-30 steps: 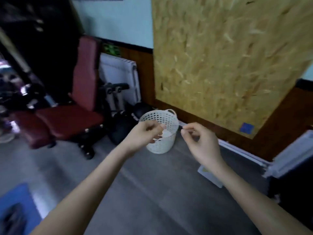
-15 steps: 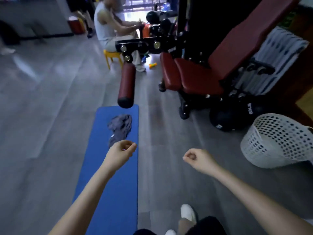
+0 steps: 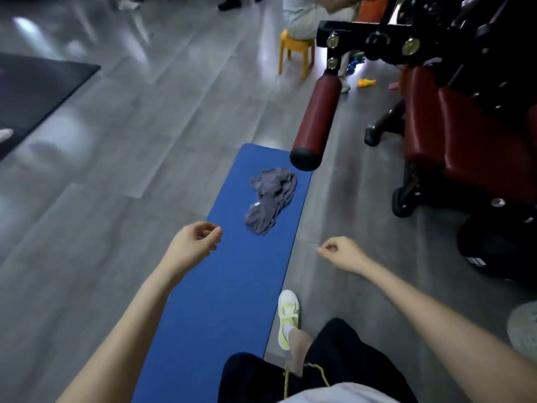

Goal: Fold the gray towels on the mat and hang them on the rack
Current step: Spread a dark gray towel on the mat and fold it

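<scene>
A crumpled gray towel lies on the far half of a long blue mat on the gray floor. My left hand hovers over the mat's left edge, just short of the towel, fingers loosely curled and holding nothing. My right hand hangs over the floor just right of the mat, curled into a fist and holding nothing. No rack is in view.
A red padded roller of a gym machine overhangs the mat's far right corner. A white basket is at the right edge. A person sits on a yellow stool beyond. A black mat lies far left. My shoe stands beside the mat.
My view swung from the wall and white basket round to the mat, then moved closer to the towel. Both hands drew apart and stayed empty.
</scene>
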The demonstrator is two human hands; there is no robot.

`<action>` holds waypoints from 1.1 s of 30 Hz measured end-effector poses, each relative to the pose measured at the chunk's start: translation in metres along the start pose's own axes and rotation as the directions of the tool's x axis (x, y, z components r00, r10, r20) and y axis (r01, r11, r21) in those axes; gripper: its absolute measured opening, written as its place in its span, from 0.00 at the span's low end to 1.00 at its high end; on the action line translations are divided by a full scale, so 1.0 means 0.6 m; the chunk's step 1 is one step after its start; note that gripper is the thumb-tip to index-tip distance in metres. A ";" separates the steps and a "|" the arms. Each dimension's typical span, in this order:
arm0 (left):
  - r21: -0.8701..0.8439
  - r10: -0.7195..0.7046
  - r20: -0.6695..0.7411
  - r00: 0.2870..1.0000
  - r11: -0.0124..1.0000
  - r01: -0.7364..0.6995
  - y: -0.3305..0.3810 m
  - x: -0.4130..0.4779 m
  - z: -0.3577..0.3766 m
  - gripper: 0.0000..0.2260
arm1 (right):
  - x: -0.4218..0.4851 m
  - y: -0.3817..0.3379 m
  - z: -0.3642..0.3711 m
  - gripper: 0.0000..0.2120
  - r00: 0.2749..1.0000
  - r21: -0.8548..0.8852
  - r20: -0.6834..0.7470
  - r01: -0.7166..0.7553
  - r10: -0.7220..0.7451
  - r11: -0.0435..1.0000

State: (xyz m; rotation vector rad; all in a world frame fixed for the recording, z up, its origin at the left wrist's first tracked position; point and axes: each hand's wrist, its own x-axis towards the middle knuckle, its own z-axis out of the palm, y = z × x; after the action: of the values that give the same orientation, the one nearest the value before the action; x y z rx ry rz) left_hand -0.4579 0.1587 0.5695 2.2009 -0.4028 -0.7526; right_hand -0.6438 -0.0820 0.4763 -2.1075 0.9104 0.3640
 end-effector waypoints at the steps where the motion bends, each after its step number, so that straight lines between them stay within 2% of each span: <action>1: -0.004 -0.016 -0.002 1.000 1.000 0.016 0.008 0.028 -0.010 0.07 | 0.031 -0.012 -0.006 0.10 1.000 0.018 0.013 -0.012 0.012 1.000; 7: 0.014 -0.058 0.033 0.998 0.998 0.058 0.049 0.188 -0.065 0.08 | 0.185 -0.087 -0.031 0.13 0.995 0.085 0.047 -0.091 0.087 0.992; 14: 0.063 -0.056 0.128 0.990 0.997 0.048 0.055 0.381 -0.153 0.07 | 0.331 -0.169 -0.037 0.11 0.981 0.137 0.061 -0.193 0.186 0.972; 19: 0.156 0.013 0.263 0.965 0.986 -0.056 0.050 0.589 -0.240 0.06 | 0.452 -0.230 -0.005 0.18 0.946 0.233 -0.071 -0.293 0.317 0.927; 24: 0.279 0.109 0.441 0.891 0.927 -0.251 0.070 0.828 -0.318 0.06 | 0.569 -0.302 0.088 0.20 0.818 0.398 -0.152 -0.463 0.555 0.792; 28: 0.376 0.144 0.633 0.760 0.802 -0.465 0.086 0.951 -0.365 0.07 | 0.602 -0.405 0.175 0.16 0.667 0.572 -0.120 -0.559 0.735 0.600; 33: 0.394 0.115 0.773 0.623 0.683 -0.615 0.075 1.032 -0.403 0.09 | 0.590 -0.554 0.258 0.14 0.549 0.673 -0.053 -0.597 0.834 0.436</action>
State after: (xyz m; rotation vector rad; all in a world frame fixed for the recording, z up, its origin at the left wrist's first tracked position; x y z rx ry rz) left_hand 0.1726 -0.0424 0.4925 2.1598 -1.7224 -1.3350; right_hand -0.1519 0.0064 0.3765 -1.0796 1.9233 0.0492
